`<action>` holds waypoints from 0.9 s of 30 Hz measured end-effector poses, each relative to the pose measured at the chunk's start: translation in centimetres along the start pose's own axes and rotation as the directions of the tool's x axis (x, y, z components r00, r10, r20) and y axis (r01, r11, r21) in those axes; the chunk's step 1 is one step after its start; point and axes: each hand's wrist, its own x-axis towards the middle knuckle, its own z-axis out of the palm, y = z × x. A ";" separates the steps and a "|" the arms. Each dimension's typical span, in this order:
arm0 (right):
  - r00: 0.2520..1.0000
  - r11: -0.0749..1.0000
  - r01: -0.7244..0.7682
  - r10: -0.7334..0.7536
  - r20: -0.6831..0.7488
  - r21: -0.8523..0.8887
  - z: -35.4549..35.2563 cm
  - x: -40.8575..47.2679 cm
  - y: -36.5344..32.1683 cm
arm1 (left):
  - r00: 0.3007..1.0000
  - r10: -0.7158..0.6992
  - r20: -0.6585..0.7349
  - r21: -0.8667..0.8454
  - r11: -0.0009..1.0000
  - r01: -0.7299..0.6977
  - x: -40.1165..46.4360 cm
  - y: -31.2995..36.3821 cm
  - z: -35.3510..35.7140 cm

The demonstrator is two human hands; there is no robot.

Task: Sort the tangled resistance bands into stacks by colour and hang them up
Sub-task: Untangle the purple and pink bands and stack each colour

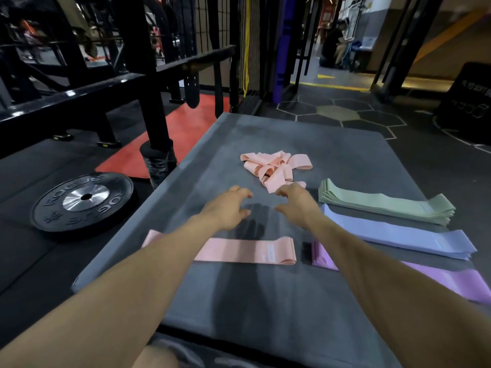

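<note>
A tangled heap of pink bands (pixel 275 167) lies near the middle of the grey tabletop (pixel 265 301), toward its far half, loops crossing every way so the heap has no single long axis. Nearer the person, one flat pink band (pixel 247 251) lies stretched out with its long axis running left to right, its left part hidden under the left forearm. To the right sit three neat stacks, each long axis running left to right and slanting slightly toward the near right corner: a green stack (pixel 385 205) farthest, a blue stack (pixel 398 235) just beside it, and a purple stack (pixel 451 280) nearest, partly covered by the right forearm.

The left hand (pixel 228 208) hovers over bare tabletop between the heap and the flat band, fingers loosely spread, holding nothing. The right hand (pixel 297 203) reaches to the heap's near edge, fingers relaxed and apart, their tips at or just short of the nearest loop; no grip shows.

On the floor to the left lies a black weight plate (pixel 82 200) beside a black rack (pixel 148 88).
</note>
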 end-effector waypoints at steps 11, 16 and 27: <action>0.977 0.986 -0.140 0.153 -0.151 0.092 1.6 8.9 3.4 | 0.999 -0.048 -0.004 0.012 0.999 0.048 8.2 -0.6 2.6; 0.959 0.971 -0.224 0.236 -0.158 0.085 3.2 9.5 3.3 | 0.997 -0.080 0.006 -0.016 0.997 0.080 8.0 -1.6 3.3; 0.978 0.950 -0.018 0.081 -0.190 0.311 -0.9 5.5 0.5 | 0.991 -0.062 -0.116 -0.181 0.983 0.040 4.9 0.7 0.1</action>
